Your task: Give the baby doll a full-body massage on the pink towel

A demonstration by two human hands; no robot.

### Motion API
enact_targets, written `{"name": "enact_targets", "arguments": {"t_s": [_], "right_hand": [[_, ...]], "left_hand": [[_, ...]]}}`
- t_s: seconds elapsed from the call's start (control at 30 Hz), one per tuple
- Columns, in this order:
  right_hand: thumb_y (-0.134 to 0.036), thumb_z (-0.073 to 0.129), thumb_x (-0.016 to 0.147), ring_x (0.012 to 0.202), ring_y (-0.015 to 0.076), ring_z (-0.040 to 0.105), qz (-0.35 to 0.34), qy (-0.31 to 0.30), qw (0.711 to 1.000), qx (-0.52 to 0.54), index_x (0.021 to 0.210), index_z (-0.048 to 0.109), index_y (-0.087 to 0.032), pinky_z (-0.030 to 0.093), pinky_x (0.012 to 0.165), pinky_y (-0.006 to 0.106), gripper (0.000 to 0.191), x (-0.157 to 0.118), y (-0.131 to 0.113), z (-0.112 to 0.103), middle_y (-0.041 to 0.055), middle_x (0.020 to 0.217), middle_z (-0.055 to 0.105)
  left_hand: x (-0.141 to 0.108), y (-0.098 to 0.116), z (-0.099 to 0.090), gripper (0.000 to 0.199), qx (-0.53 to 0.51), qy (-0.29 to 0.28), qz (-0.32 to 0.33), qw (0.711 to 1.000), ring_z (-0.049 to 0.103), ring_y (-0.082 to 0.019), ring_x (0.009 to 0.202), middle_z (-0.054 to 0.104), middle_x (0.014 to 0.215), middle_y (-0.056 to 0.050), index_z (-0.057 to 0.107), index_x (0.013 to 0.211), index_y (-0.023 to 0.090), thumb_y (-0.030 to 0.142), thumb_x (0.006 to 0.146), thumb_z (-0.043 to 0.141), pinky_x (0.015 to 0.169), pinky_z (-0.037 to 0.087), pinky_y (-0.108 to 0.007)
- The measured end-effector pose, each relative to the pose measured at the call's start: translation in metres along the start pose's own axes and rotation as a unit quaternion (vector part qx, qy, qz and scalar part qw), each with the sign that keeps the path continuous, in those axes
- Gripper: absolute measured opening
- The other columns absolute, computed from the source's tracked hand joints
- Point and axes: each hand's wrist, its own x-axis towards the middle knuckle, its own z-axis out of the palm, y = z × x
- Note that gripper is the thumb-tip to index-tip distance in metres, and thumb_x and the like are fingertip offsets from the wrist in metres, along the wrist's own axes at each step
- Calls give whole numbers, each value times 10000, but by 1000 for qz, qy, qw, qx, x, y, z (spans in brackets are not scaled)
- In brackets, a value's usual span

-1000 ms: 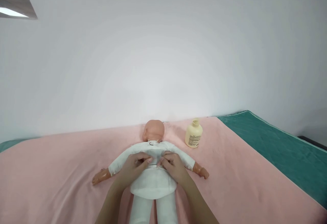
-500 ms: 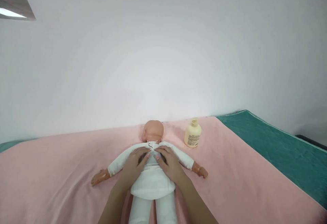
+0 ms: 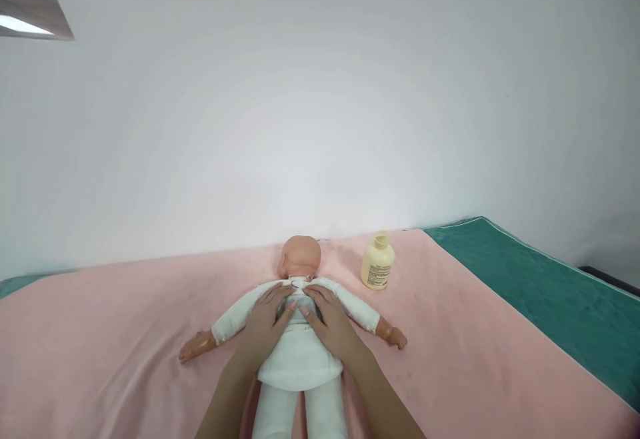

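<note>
A baby doll [image 3: 299, 362] with a white cloth body lies face down, its bald head [image 3: 301, 255] toward the wall and its arms spread wide. My left hand [image 3: 267, 319] rests flat on the left side of its upper back, thumb angled inward. On the right side of the back lies my right hand [image 3: 330, 319], also flat with the thumb apart from the fingers. Between the two thumbs a greyish patch shows on the doll's back. Neither hand grips anything.
Beneath the doll is a pink cloth [image 3: 460, 352] over a green surface [image 3: 540, 292] that shows at the right. A pale yellow pump bottle [image 3: 378, 264] stands right of the doll's head. Behind runs a white wall [image 3: 320, 105].
Both hands stay on the doll's upper back, with only a very slight shift of the fingers and thumbs. The doll and bottle have not moved.
</note>
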Motion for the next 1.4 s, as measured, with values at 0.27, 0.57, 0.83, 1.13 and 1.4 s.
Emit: {"name": "enact_targets", "arguments": {"t_s": [0.27, 0.57, 0.83, 1.13, 1.4], "right_hand": [[-369, 481, 958, 1254, 225, 453, 7, -3, 1000, -7, 1269, 539, -179, 344, 1084, 402, 369, 1, -1, -1, 93, 1322, 541], [-371, 446, 968, 1318, 230, 391, 21, -31, 999, -31, 1330, 494, -141, 294, 1124, 424, 431, 1, -1, 0, 108, 1394, 492], [-373, 449, 963, 1310, 237, 400, 26, -24, 999, -24, 1327, 499, -152, 306, 1113, 427, 428, 0, -5, -1, 108, 1386, 499], [-327, 494, 930, 1296, 226, 403, 19, 22, 1000, 1, 1317, 486, -201, 331, 1104, 415, 407, -2, -2, -1, 96, 1379, 476], [-326, 456, 944, 1293, 227, 409, 31, 72, 997, 9, 1300, 497, -244, 342, 1102, 422, 368, -4, -4, -3, 80, 1374, 463]], "left_hand": [[-1, -5, 4, 367, 8, 5, 9, 1000, 510, -248, 1234, 629, 1256, -79, 580, 1208, 201, 394, 928, 440, 1057, 389, -464], [-2, -5, 6, 399, -2, 3, -6, 1000, 478, -244, 1269, 589, 1318, -87, 566, 1242, 187, 396, 926, 443, 1089, 355, -462], [-3, -1, 4, 376, -39, 4, -38, 999, 477, -234, 1266, 588, 1313, -78, 553, 1234, 206, 390, 930, 431, 1085, 354, -447], [3, 13, -27, 244, 40, 82, -129, 987, 607, -251, 952, 654, 979, -88, 562, 911, 215, 401, 893, 405, 825, 488, -402], [-13, 3, -53, 300, 66, -31, -228, 971, 635, -237, 581, 669, 601, -30, 527, 583, 244, 328, 838, 392, 579, 455, -346]]}}
